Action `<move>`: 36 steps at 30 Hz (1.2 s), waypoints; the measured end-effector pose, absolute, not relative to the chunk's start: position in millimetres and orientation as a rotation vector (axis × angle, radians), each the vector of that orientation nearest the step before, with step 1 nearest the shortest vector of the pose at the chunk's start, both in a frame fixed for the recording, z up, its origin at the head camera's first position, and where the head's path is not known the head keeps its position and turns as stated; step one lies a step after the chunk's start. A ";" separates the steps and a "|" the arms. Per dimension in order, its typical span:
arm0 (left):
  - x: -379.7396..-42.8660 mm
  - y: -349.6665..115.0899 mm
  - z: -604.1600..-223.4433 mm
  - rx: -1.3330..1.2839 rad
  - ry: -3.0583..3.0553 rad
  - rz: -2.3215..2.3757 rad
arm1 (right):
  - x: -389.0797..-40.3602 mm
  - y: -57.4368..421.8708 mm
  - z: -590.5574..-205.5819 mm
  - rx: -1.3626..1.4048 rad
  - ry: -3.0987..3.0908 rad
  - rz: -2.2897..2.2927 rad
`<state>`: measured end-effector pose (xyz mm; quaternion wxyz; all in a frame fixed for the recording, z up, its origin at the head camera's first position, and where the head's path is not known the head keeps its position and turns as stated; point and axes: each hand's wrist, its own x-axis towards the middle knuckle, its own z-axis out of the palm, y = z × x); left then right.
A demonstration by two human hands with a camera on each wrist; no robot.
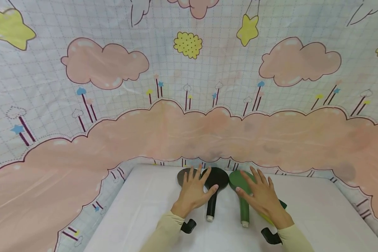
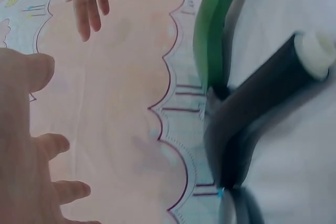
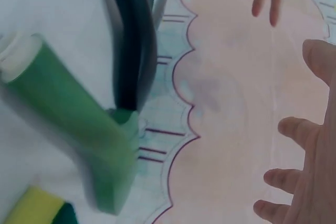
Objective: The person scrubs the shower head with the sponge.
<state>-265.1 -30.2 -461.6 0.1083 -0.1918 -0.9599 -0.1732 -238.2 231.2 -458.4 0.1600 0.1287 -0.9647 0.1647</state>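
In the head view a black hand shower (image 1: 216,177) lies on the white table, its handle toward the person. Beside it on the right is a green hand shower (image 1: 242,182) with a white threaded end. My left hand (image 1: 193,191), fingers spread, is over a grey round thing (image 1: 181,177), partly hidden, and beside the black shower. Over the green shower's right side is my right hand (image 1: 264,194), fingers also spread. Both wrist views show the fingers holding nothing, apart from the green shower (image 3: 79,129) and black shower (image 2: 257,108).
Under the right forearm lies a yellow and dark green block (image 1: 266,218) like a scouring sponge, partly hidden. The white table (image 1: 138,206) meets a patterned cloth (image 1: 208,136) behind and at the sides. Black wrist mounts (image 1: 188,226) sit at both wrists.
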 end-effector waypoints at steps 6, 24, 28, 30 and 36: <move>-257.9 -17.7 -468.4 -0.608 -2.753 -0.642 | -233.1 242.8 -467.3 0.344 -2.731 0.455; -239.0 31.4 -501.7 -0.552 -2.621 -1.227 | -217.4 279.3 -494.9 0.242 -2.743 0.454; -238.5 41.8 -510.1 -0.560 -2.592 -1.402 | -214.6 286.1 -500.2 0.212 -2.764 0.503; -238.1 46.6 -514.0 -0.579 -2.567 -1.497 | -212.9 289.4 -502.4 0.206 -2.757 0.530; -237.9 57.0 -524.5 -0.563 -2.525 -1.784 | -210.4 297.3 -505.9 0.199 -2.770 0.592</move>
